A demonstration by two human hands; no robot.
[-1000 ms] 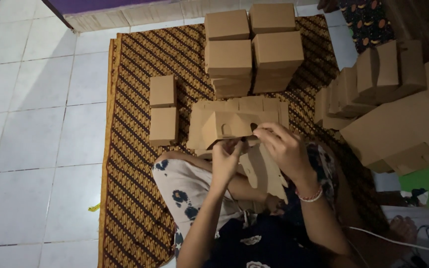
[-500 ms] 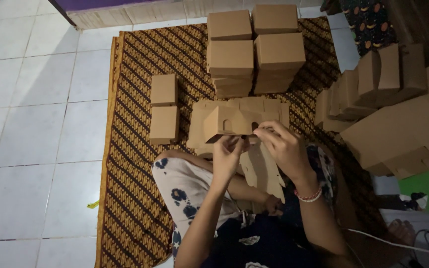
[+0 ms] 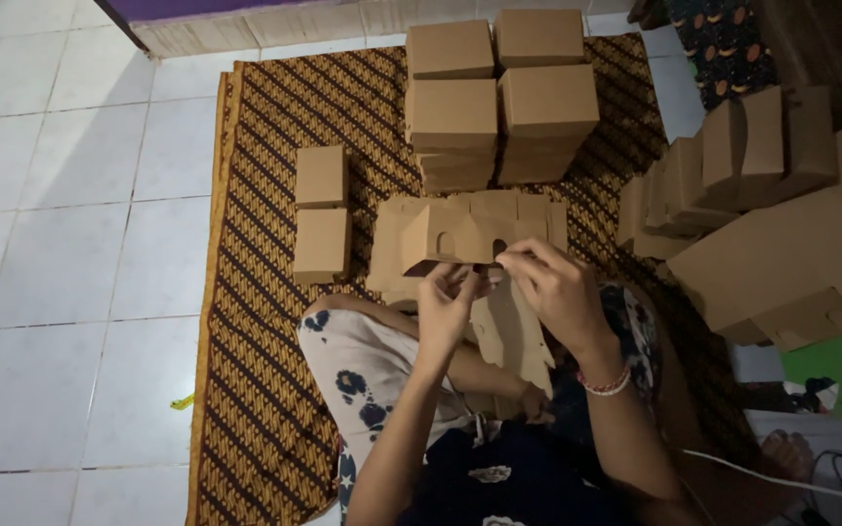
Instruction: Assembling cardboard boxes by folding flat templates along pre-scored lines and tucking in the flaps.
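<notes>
Half-folded cardboard box (image 3: 450, 239) betw. both hands (raised over lap).

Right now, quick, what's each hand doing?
Left hand: closed on the lower edge of the half-folded cardboard box.
Right hand: pinching the same box's flap.

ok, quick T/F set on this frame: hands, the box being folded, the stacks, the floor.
1. Both hands, left hand and right hand, hold the half-folded cardboard box. True.
2. The patterned mat is plain blue. False: brown with a striped pattern.
3. Finished boxes are stacked beyond the hands. True.
4. Two small boxes stand on the white tiles. False: they stand on the mat.
</notes>
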